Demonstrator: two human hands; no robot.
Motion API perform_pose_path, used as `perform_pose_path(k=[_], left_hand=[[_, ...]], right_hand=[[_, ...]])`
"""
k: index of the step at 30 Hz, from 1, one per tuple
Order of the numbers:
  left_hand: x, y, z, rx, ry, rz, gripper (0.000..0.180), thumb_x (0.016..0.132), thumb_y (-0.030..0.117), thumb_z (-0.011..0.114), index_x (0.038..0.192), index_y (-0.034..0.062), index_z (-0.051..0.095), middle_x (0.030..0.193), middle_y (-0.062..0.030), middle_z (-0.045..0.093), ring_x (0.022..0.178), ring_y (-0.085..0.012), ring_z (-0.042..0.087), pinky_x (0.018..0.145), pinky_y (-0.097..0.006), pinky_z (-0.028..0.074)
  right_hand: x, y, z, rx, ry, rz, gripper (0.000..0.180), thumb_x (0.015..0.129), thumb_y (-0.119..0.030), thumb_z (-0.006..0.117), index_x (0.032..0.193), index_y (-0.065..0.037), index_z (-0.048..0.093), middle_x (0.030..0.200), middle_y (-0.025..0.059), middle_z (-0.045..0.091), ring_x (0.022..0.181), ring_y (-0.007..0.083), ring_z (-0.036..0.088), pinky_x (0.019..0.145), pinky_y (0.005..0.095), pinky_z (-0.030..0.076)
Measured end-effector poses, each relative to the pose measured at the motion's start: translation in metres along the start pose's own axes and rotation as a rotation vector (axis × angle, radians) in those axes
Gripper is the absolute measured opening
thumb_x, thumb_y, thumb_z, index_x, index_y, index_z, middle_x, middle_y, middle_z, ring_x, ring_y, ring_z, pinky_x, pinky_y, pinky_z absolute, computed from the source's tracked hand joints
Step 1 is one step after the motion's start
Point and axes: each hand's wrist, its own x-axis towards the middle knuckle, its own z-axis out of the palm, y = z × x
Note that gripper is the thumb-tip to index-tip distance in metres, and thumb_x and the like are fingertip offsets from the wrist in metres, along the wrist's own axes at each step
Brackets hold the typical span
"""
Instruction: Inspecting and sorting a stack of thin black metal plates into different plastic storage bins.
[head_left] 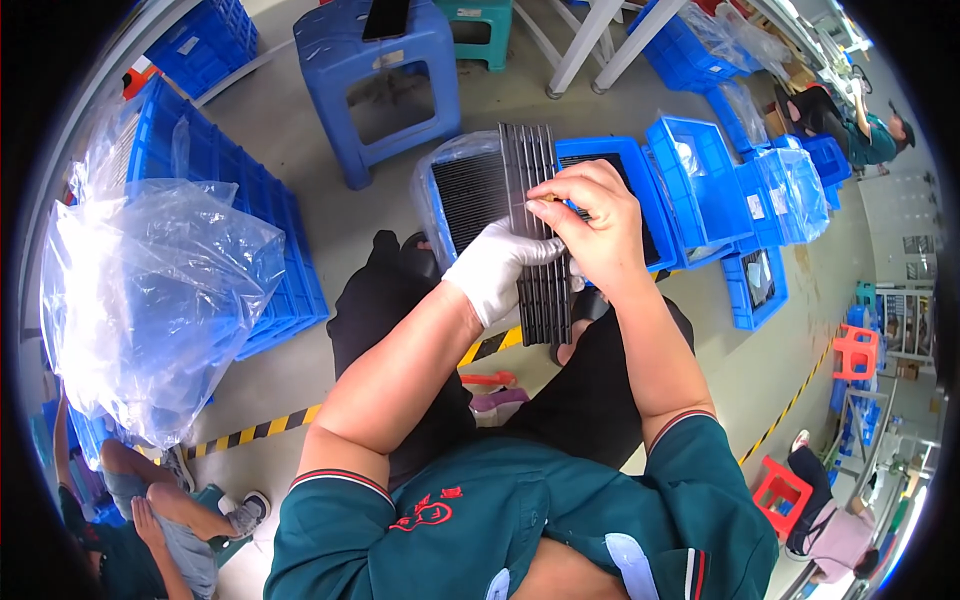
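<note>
My left hand [494, 266], in a white glove, is wrapped round a stack of long, thin black strips [530, 160], held up in front of my knees. The fingertips of my bare right hand [602, 222] are pinched together over the strips' right edge. Between them shows a small brownish bit, too small to name. Behind the strips stands a plastic-lined blue bin [432, 212] packed with rows of similar black strips [470, 195]. Another blue bin [640, 165] with dark contents is partly hidden behind my right hand.
A blue stool [330, 70] bearing a dark flat object stands ahead. Large blue crates [250, 200] under clear plastic [160, 290] rise at left. More blue bins [705, 185] stand at right. Other people [185, 510] sit at lower left, far right and lower right.
</note>
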Motion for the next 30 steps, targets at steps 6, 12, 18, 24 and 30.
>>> perform_pose_path(k=[6,12,18,24,30], left_hand=[[0.003,-0.003,-0.007,0.137,0.013,0.074,0.032,0.083,-0.005,0.057,0.115,0.0003,0.057,0.101,-0.0057,0.060,0.092,-0.0145,0.060,0.083,-0.029,0.049],[0.003,-0.007,-0.005,0.154,0.020,0.109,0.032,0.079,-0.003,0.061,0.110,0.0012,0.058,0.099,-0.0035,0.060,0.093,-0.0127,0.058,0.084,-0.028,0.046],[0.005,-0.006,-0.004,0.156,0.027,0.101,0.027,0.077,-0.002,0.062,0.104,0.0024,0.059,0.097,-0.0030,0.060,0.091,-0.0129,0.057,0.083,-0.028,0.046],[0.007,-0.002,-0.004,-0.006,0.100,0.071,0.027,0.085,-0.001,0.060,0.111,0.0005,0.059,0.097,-0.0088,0.064,0.086,-0.0210,0.065,0.077,-0.035,0.053],[0.006,0.021,-0.003,-0.245,0.151,0.090,0.024,0.092,0.011,0.056,0.114,0.0011,0.056,0.096,-0.0150,0.067,0.087,-0.0302,0.067,0.077,-0.043,0.056]], right_hand=[[0.004,-0.011,-0.002,-0.266,0.015,-0.276,0.013,0.066,-0.008,0.077,0.078,-0.009,0.071,0.079,0.0034,0.062,0.079,0.0224,0.057,0.069,0.0332,0.048],[0.002,-0.010,-0.001,-0.330,0.022,-0.267,0.013,0.065,-0.011,0.077,0.076,-0.010,0.071,0.075,0.0018,0.062,0.077,0.0221,0.057,0.070,0.0338,0.047],[0.000,0.002,0.008,-0.278,0.037,-0.263,0.014,0.065,-0.011,0.077,0.077,-0.010,0.070,0.079,0.0026,0.063,0.079,0.0226,0.057,0.072,0.0349,0.047],[0.006,-0.012,-0.004,-0.134,0.171,-0.230,0.012,0.067,-0.010,0.077,0.076,-0.010,0.069,0.074,0.0023,0.064,0.073,0.0237,0.058,0.068,0.0348,0.047],[-0.008,0.007,-0.016,0.123,0.042,0.152,0.012,0.079,-0.001,0.072,0.091,-0.004,0.071,0.085,0.0026,0.063,0.080,0.0109,0.058,0.070,0.0241,0.045]])
